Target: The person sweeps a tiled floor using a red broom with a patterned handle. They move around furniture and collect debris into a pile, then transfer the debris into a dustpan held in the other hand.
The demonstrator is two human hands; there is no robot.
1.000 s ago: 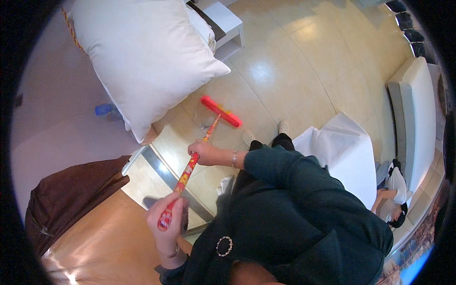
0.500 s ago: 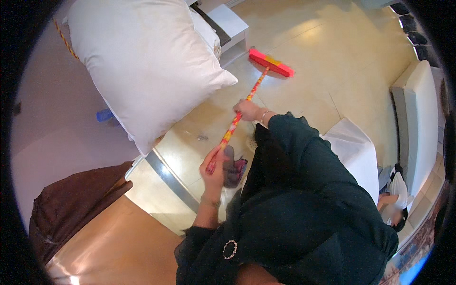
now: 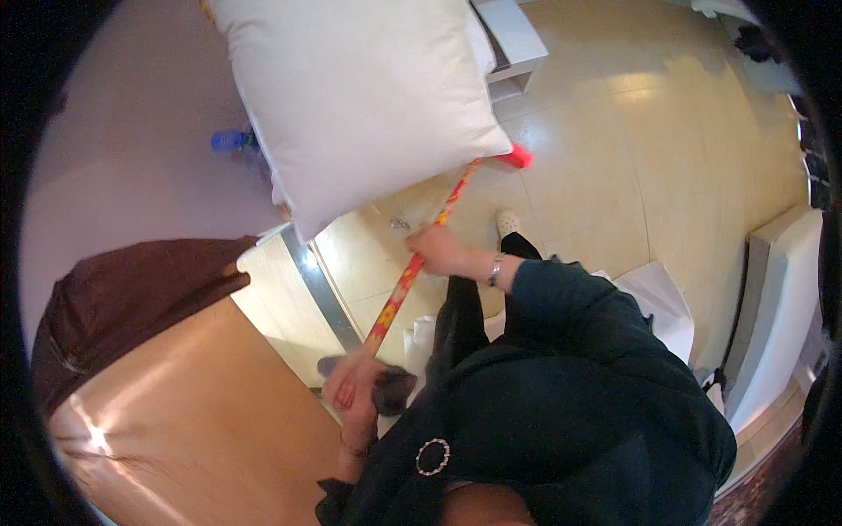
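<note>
A broom with a red-and-yellow patterned handle (image 3: 406, 285) slants across the middle. My right hand (image 3: 441, 248) is closed around its shaft, and my left hand (image 3: 351, 381) grips the end nearest me. At the far end, the red broom head (image 3: 521, 156) pokes out past the corner of a large white pillow (image 3: 368, 105), which hides most of it. Beside my left hand is a dark, soft-looking item (image 3: 393, 390) whose kind I cannot make out. Some small debris (image 3: 399, 223) lies on the tiled floor left of my right hand.
A white cabinet (image 3: 517, 39) stands beyond the pillow. To the left are a blue bottle (image 3: 230, 140), a dark brown cloth (image 3: 149, 298) and a glossy brown surface (image 3: 210, 412). A white padded piece of furniture (image 3: 781, 298) is at the right. White fabric (image 3: 658, 302) lies behind my right arm.
The broom head has gone from open floor to partly behind the pillow. Both hands have shifted down and left with the handle. My view has also turned, and a light shoe now shows.
</note>
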